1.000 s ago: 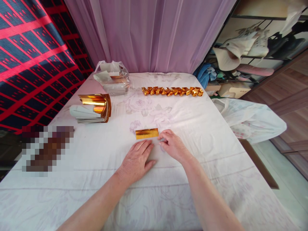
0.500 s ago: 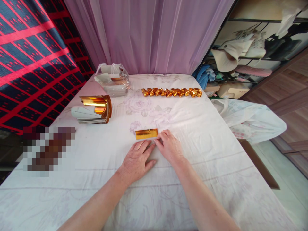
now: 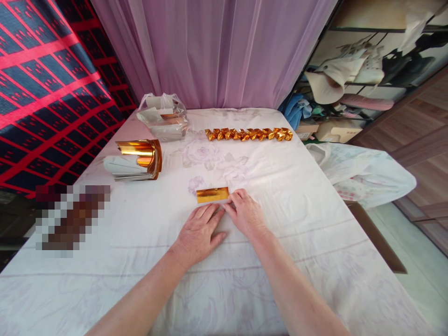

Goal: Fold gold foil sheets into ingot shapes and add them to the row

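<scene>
The near edge of the gold strip (image 3: pixel 212 195) is hemmed in by the left hand (image 3: pixel 196 235) and the right hand (image 3: pixel 246 212), whose fingers nearly meet. Beyond it, a wide lane of tablecloth (image 3: pixel 280 182) is left free, bounded on the far side by the foil row (image 3: pixel 249 135) and on the left by the paper stack (image 3: pixel 138 173).

Two hands: one left hand (image 3: pixel 198 233), one right hand (image 3: pixel 245 212). From them, one gold strip (image 3: pixel 212 195) sits at 12 o'clock. One paper pile (image 3: pixel 136 168) is at 10, its sheets too tight to count. One clear bag (image 3: pixel 170 130) is at 11. One gold row (image 3: pixel 248 134) is at 1, its bits too squished to count. One white bag (image 3: pixel 374 177) is near 3.
</scene>
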Motion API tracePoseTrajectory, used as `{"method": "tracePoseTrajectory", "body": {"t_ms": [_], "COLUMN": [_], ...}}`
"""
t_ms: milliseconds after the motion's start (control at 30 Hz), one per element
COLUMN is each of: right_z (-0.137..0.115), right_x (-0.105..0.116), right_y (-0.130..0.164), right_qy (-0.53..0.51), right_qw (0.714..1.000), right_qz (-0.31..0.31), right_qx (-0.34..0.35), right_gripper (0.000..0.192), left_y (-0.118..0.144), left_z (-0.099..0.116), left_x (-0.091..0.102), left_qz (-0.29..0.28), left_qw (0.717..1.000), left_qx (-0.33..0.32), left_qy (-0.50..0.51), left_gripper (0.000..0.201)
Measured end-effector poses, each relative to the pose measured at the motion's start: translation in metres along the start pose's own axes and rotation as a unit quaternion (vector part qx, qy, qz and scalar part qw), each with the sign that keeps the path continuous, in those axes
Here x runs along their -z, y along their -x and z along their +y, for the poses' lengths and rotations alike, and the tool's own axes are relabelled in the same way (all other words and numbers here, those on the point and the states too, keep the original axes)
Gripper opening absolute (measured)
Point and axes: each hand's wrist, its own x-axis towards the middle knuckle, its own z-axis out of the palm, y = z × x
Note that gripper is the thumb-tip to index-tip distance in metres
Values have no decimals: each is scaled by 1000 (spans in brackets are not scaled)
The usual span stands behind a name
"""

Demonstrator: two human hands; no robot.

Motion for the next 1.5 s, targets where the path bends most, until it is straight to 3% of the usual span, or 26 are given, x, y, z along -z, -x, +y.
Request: {"method": "tracePoseTrajectory", "body": {"t_ms": [367, 867, 1067, 1200, 1400, 1500], "right_z": [-1, 0, 1, 4, -2, -13], "right_x": [2, 1, 1, -3, -5, -12], "right_y": [-1, -1, -1, 0, 9, 17], "right_qy": [-15, -26, -34, -37, -18, 4], "right_qw": [1000, 1000, 999, 999, 986, 976], "right_qz": [-10, -4, -4, 30, 144, 123], "right_qx": [-13, -14, -12, -8, 78, 179], "right_gripper": [8, 7, 6, 8, 23, 33], "left_y": [9, 43, 45, 43, 41, 41], "left_z": [-13, -42, -45, -41, -38, -38], "left_x": [1, 15, 17, 18, 19, 17], "left_qz": [-13, -12, -13, -9, 2, 11], "left_qw": [997, 994, 993, 994, 994, 994], "left_qx": [-17, -12, -15, -5, -3, 0], "left_qy": [-71, -107, -117, -109, -112, -111], "left_gripper": [52, 53, 51, 48, 45, 45]}}
